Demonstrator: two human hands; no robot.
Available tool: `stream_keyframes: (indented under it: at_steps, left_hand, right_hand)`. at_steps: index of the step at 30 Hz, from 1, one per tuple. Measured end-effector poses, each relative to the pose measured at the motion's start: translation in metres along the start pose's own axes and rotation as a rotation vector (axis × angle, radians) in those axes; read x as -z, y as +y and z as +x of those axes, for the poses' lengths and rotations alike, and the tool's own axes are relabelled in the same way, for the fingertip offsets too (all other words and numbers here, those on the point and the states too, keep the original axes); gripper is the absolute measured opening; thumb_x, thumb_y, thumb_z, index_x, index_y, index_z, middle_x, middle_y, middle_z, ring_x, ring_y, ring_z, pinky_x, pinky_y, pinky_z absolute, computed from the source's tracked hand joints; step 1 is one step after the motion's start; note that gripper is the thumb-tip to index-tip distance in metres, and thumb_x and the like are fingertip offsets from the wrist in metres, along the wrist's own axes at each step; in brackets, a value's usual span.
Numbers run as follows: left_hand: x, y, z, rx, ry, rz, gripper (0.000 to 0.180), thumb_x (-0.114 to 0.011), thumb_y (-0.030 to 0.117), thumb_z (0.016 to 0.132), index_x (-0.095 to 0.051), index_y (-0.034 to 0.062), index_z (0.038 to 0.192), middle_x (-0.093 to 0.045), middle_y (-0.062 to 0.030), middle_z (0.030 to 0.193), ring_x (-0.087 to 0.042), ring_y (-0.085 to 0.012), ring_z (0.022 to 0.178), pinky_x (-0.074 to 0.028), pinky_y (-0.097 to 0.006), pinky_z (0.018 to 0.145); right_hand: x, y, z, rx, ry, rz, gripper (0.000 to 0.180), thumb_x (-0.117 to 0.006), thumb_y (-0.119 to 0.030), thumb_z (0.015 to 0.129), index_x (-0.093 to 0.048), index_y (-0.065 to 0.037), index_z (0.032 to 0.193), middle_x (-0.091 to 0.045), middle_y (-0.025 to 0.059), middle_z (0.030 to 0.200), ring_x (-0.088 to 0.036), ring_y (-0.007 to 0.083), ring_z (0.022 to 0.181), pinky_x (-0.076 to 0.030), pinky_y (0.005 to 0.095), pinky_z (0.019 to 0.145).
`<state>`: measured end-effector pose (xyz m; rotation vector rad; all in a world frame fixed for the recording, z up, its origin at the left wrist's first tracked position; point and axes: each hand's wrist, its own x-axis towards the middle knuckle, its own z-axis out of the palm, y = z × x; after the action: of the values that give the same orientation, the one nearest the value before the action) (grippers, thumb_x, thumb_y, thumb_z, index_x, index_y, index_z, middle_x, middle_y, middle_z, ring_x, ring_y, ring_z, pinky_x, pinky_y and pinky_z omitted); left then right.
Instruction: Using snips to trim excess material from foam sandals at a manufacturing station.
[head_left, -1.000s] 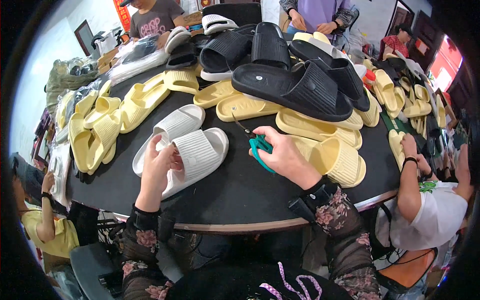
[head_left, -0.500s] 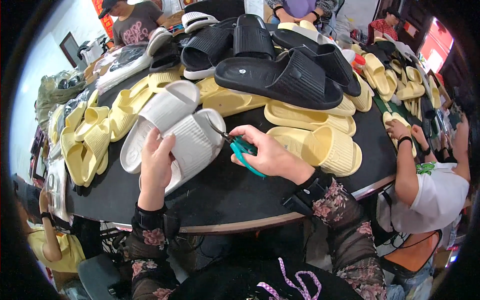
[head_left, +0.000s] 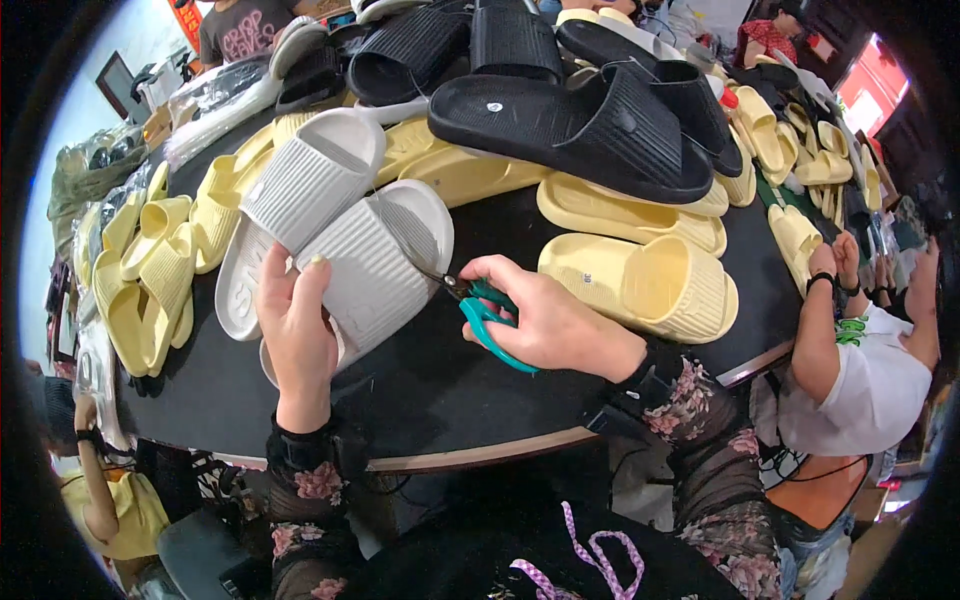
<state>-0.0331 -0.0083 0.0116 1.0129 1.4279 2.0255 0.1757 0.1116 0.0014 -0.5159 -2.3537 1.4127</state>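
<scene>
Across the black table (head_left: pixel 420 380), a white slide sandal (head_left: pixel 375 265) was gripped by the left hand (head_left: pixel 295 330); green-handled snips (head_left: pixel 480 310) were clasped by the right hand (head_left: pixel 550 320), fingers curled shut.

Bright, even light over my counter (head_left: pixel 420 390), soft shadows, heavy fisheye bend at the edges, black rim, red glare upper right, centre sharp

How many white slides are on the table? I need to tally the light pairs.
3 in view: one white slide under the left hand, with the scissors in the right hand at it; one beside it; one far back. More may be hidden.
</scene>
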Motion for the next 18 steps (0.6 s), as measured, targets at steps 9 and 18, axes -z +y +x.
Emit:
stream_keyframes:
  at_steps: [9,18]
  left_hand:
    - [0.0043,0.0045,-0.004,-0.081,0.146,-0.101,0.043,-0.046,-0.001,0.086,-0.04,-0.006,0.129,-0.057,-0.0132,0.114,-0.055,-0.0143,0.1,-0.041,-0.026,0.088]
    - [0.0011,-0.0021,-0.0079,-0.045,0.12,-0.054,0.047,-0.045,-0.002,0.085,-0.037,-0.0067,0.131,-0.054,-0.015,0.12,-0.053,-0.0172,0.106,-0.04,-0.029,0.092]
  right_hand:
    - [-0.0081,-0.0006,0.0005,0.054,0.025,0.025,0.042,-0.066,-0.016,0.08,-0.046,-0.001,0.113,-0.06,0.0146,0.089,-0.064,0.0221,0.076,-0.051,0.0327,0.065]
    - [-0.0063,-0.0045,-0.0035,0.031,-0.01,0.012,0.044,-0.068,-0.012,0.078,-0.047,-0.001,0.115,-0.06,0.011,0.093,-0.062,0.0165,0.082,-0.051,0.0297,0.072]
